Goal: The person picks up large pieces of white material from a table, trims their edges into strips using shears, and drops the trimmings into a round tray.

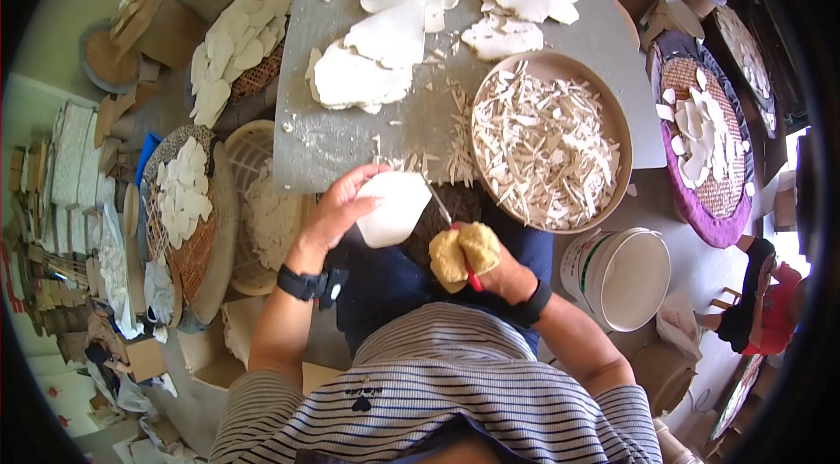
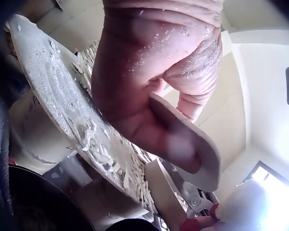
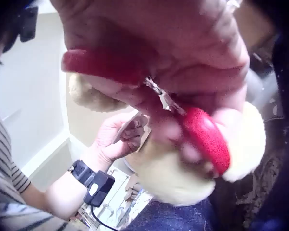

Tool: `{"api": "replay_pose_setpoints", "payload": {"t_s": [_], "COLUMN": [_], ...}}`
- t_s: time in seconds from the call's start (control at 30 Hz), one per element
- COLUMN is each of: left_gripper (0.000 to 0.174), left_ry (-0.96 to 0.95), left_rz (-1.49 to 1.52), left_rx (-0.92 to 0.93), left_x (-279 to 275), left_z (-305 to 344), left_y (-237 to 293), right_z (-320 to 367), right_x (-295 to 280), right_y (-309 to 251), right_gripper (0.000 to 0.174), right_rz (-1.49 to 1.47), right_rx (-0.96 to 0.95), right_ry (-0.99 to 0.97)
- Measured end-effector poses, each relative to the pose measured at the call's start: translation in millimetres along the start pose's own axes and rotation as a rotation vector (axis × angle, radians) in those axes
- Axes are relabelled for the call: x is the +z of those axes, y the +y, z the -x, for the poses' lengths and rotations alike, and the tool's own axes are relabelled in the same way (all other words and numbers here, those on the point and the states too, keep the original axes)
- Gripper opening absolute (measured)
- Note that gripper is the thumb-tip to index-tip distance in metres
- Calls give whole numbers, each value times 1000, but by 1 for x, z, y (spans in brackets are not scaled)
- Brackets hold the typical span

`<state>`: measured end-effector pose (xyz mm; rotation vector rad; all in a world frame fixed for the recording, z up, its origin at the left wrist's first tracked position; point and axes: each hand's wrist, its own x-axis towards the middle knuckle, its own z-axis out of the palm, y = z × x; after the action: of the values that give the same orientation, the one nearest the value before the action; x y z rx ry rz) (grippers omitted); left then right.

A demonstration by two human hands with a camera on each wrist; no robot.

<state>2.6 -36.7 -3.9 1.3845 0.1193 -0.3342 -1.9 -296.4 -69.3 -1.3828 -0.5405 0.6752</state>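
Observation:
My left hand (image 1: 339, 208) pinches a flat white piece (image 1: 394, 212) between thumb and fingers, just off the table's near edge. In the left wrist view the thumb lies on the face of the white piece (image 2: 209, 166). My right hand (image 1: 503, 276) grips red-handled scissors (image 1: 473, 278) with yellow fuzzy padding (image 1: 449, 259) around the handles. The metal blades point up toward the right edge of the white piece; whether they touch it I cannot tell. In the right wrist view, fingers wrap the red handles (image 3: 207, 137).
On the grey table (image 1: 306, 149) stands a round tray (image 1: 626, 149) of white strips, with stacked white sheets (image 1: 363, 79) to its left. A white bucket (image 1: 634, 280) is at the right. Baskets of white pieces (image 1: 185, 193) stand at the left.

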Motion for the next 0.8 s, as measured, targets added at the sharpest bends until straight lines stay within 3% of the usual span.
{"api": "replay_pose_setpoints", "payload": {"t_s": [0.03,0.1,0.13,0.17,0.2,0.27,0.3,0.33,0.43,0.57,0.8], "left_gripper": [50,57,51,46,26,35,40,39,36,32,22], "left_ry": [2,56,136,318,629,1060,1244,1292,922,675,194], "left_rz": [12,94,102,71,156,202,162,190,145,6,-248], "left_rx": [17,-40,-53,-7,122,531,605,669,615,338,179], "left_x": [2,5,-10,-52,-57,-118,-130,-136,-122,-88,-9], "left_z": [5,24,35,48,58,87,95,94,65,-14,-166], "left_y": [-1,4,-4,-36,-23,-35,-21,-7,29,56,66], "right_z": [-1,-2,0,3,6,11,13,14,6,10,23], "right_x": [4,1,1,-1,-4,-8,-8,-7,-4,-6,-9], "right_y": [15,18,19,21,22,26,30,33,25,31,48], "right_gripper": [20,19,20,23,22,20,20,19,17,17,16], "right_rz": [-169,451,508,559,591,595,563,526,631,641,8], "right_rx": [49,-239,-141,-55,-67,-109,-138,-165,-131,-104,24], "right_ry": [33,-20,-66,-112,-87,-19,23,57,20,-21,127]}}
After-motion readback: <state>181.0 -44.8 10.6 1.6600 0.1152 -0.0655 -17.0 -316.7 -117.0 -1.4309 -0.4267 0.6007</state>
